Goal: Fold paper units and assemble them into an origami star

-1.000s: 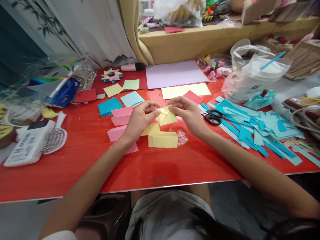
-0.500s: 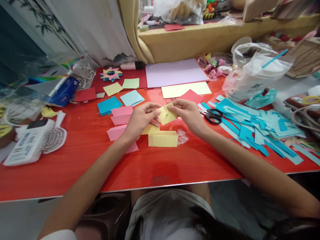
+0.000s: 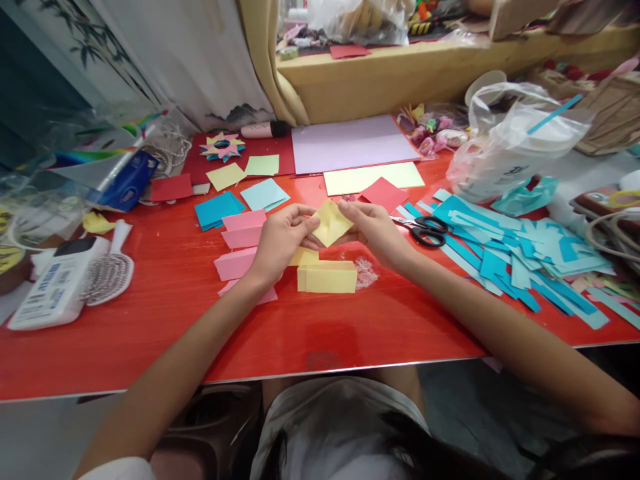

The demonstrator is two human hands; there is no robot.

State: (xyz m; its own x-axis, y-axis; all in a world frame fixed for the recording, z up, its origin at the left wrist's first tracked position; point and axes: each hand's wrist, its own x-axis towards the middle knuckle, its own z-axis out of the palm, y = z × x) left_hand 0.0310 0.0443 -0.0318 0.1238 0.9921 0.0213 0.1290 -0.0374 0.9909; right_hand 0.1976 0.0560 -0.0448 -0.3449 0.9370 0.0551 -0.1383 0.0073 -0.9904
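Note:
Between both hands, above the red table, is a small yellow paper square (image 3: 332, 225) with crease lines, turned so it looks like a diamond. My left hand (image 3: 286, 239) pinches its left corner. On the opposite side, my right hand (image 3: 377, 230) grips the upper right edge, thumb on top and fingers underneath. Just below lie folded yellow papers (image 3: 327, 277), partly overlapped by another yellow piece. Folded pink papers (image 3: 239, 263) stand in a column to the left, some hidden behind my left hand and forearm.
Black-handled scissors (image 3: 425, 230) lie right of my right hand, beside a heap of blue paper strips (image 3: 520, 247). Behind are blue paper squares (image 3: 216, 211), a red square (image 3: 384, 195) and a lilac sheet (image 3: 355, 143). A paper star ring (image 3: 223, 147) sits back left; a plastic bag with a cup (image 3: 515, 147) stands right.
The yellow paper has turned in my fingers, from a tilted, partly folded look to a flatter diamond facing me. Both hands stay in nearly the same place.

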